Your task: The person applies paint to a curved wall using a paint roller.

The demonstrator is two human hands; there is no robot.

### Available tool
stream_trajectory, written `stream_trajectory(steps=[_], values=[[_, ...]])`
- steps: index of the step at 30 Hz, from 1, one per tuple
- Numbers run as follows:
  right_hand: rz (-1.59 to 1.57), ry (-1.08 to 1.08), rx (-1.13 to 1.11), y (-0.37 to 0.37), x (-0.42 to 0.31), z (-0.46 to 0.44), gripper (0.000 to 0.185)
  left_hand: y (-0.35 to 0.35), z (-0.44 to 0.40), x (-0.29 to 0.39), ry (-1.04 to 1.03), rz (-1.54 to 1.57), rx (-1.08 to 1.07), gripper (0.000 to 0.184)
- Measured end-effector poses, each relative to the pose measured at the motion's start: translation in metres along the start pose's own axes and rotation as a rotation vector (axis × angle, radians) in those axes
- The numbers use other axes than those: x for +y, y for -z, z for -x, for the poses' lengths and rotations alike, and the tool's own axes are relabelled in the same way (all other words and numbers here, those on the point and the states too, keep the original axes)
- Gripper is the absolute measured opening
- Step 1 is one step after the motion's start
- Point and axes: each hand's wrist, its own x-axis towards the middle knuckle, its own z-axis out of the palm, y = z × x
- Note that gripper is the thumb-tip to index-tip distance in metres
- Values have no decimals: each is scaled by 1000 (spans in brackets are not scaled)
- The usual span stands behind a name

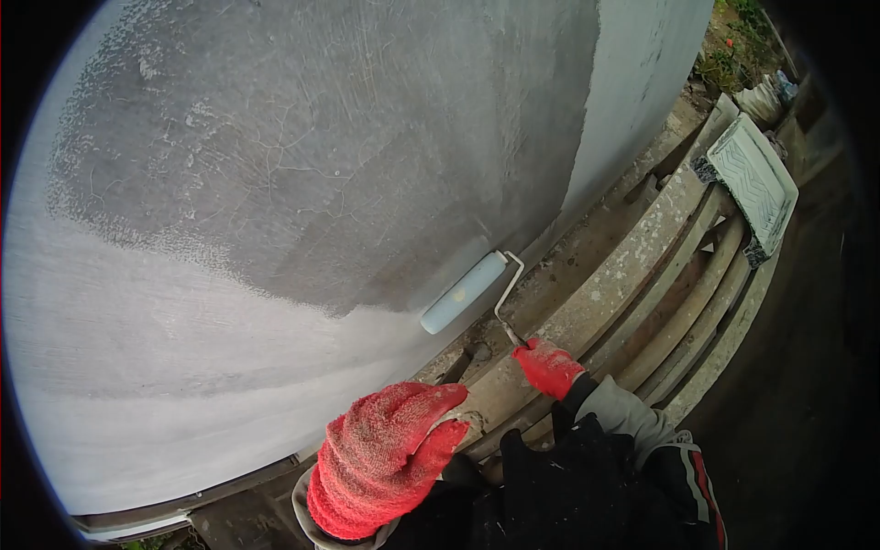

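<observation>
My right hand (548, 368), in a red glove, is closed round the handle of a paint roller (463, 293). The roller's pale blue sleeve lies against the wall (422, 174) near its lower edge, and a bent wire frame joins it to the handle. Closer to me is my left hand (385, 454), also red-gloved, with its fingers curled. A small greyish piece shows between the thumb and fingers; its kind is unclear. The wall has a dark grey, damp-looking area with fine cracks, bordered by paler paint at left, below and right.
Paint-spattered planks (632, 243) run along the wall's foot, with gaps between them. A white ridged paint tray (753, 174) rests tilted on them at the right. A dark object (475, 351) lies by the wall near my left hand. Plants (747, 27) grow at top right.
</observation>
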Motion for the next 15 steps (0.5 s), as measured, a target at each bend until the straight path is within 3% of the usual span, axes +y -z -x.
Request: stream_trajectory(steps=[3, 5, 8, 11, 15], values=[[103, 176, 100, -7, 18, -2, 38, 2, 4, 0, -4, -39, -6, 24], [271, 366, 122, 9, -3, 46, 33, 1, 5, -5, 27, -3, 54, 24], [208, 521, 133, 16, 8, 77, 30, -2, 3, -11, 48, 7, 78, 24], [9, 492, 138, 22, -13, 113, 31, -1, 0, -14, 67, 2, 92, 21], [50, 480, 161, 17, -9, 102, 33, 0, 2, -15, 54, -2, 137, 21]])
